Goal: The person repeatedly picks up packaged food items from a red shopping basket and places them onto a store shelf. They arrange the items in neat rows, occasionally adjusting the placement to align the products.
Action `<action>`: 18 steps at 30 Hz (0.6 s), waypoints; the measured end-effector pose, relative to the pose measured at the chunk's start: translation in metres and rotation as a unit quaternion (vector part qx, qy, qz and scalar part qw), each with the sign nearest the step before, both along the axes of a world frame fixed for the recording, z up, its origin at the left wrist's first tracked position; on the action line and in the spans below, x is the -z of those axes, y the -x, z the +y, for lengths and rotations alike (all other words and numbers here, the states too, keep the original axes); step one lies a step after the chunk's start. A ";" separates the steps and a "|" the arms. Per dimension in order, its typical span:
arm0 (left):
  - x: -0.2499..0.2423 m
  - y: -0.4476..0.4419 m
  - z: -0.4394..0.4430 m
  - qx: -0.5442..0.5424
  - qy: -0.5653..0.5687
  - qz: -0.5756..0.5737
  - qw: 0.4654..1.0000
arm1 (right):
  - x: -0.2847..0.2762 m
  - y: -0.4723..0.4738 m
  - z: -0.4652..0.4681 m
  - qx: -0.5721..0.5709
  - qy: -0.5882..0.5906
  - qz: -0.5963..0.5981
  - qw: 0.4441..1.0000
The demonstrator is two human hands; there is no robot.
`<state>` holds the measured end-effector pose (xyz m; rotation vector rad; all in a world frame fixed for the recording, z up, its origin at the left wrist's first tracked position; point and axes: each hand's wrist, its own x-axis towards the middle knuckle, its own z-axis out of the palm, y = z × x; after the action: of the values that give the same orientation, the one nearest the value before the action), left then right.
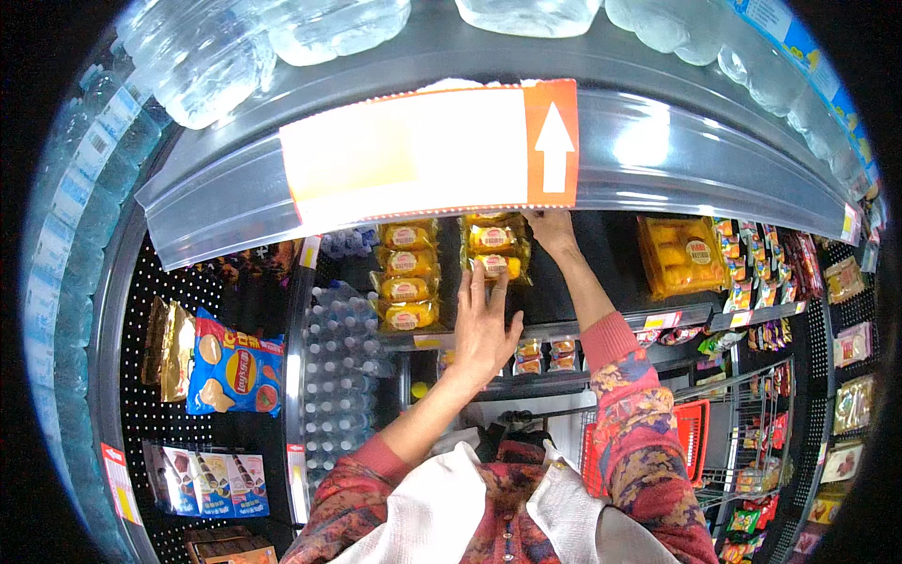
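My left hand (486,328) reaches over a black shelf, its fingertips resting on the front yellow packaged cake (504,266) of a short row. The fingers are spread and the thumb stands apart. Further back, my right hand (554,229) is beside the same row, to its right. Its fingertips are partly hidden under the upper shelf's edge, so what they touch cannot be told. To the left stands another row of yellow packaged cakes (407,285), lined up front to back. A larger yellow tray pack (683,255) sits on the right of this shelf.
A clear shelf rail (225,218) with an orange-edged sign (550,151) overhangs my hands. Bottled water (528,14) stands above. A wire shopping cart (740,384) and red basket (694,437) are at lower right. A Lay's chip bag (236,366) hangs at left.
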<state>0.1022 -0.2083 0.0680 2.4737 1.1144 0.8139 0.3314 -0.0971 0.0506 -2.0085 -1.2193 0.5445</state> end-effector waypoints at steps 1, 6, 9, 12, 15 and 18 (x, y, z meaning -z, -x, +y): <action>0.000 0.000 0.000 -0.001 0.004 0.008 1.000 | 0.008 -0.002 0.009 -0.018 -0.001 -0.047 0.999; 0.000 0.000 -0.001 -0.003 0.027 -0.010 1.000 | 0.048 -0.017 0.037 -0.051 -0.046 -0.180 0.981; 0.001 0.001 -0.001 0.000 0.032 -0.019 0.999 | 0.061 -0.026 0.041 -0.088 -0.031 -0.211 0.973; 0.003 0.000 0.001 0.001 0.024 -0.017 1.000 | 0.062 -0.024 0.040 -0.081 -0.064 -0.228 0.968; 0.004 -0.001 0.002 0.004 0.019 -0.016 1.000 | 0.054 -0.020 0.033 -0.025 -0.061 -0.108 0.992; 0.005 -0.001 0.003 0.005 0.014 -0.019 1.000 | 0.043 -0.014 0.027 0.002 -0.048 -0.018 0.999</action>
<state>0.1036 -0.2056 0.0633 2.4273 1.0926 0.8335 0.3455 -0.0698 0.0080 -1.9468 -1.2386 0.4412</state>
